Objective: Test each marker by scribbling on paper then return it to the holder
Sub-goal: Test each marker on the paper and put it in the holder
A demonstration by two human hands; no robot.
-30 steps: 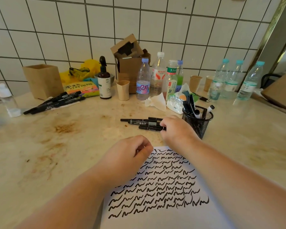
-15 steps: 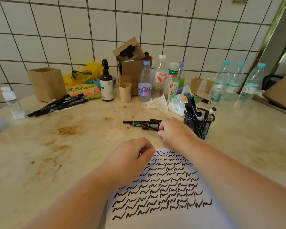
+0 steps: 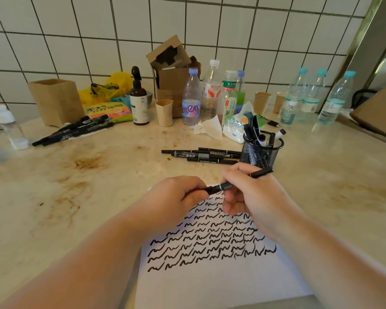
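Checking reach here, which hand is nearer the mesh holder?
Right. The right hand sits just below the mesh holder; the left hand is farther left, over the paper.

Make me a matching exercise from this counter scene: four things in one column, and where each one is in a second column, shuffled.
Things:
1. black marker between the hands
2. black wire mesh holder
3. dark brown pump bottle
4. white paper sheet with black squiggles

Places:
A. near the tiled wall, left of a beige cup
B. flat on the counter, under both forearms
C. gripped by left hand and right hand
D. right of the loose markers lying on the counter

Pairs: 1-C, 2-D, 3-A, 4-B
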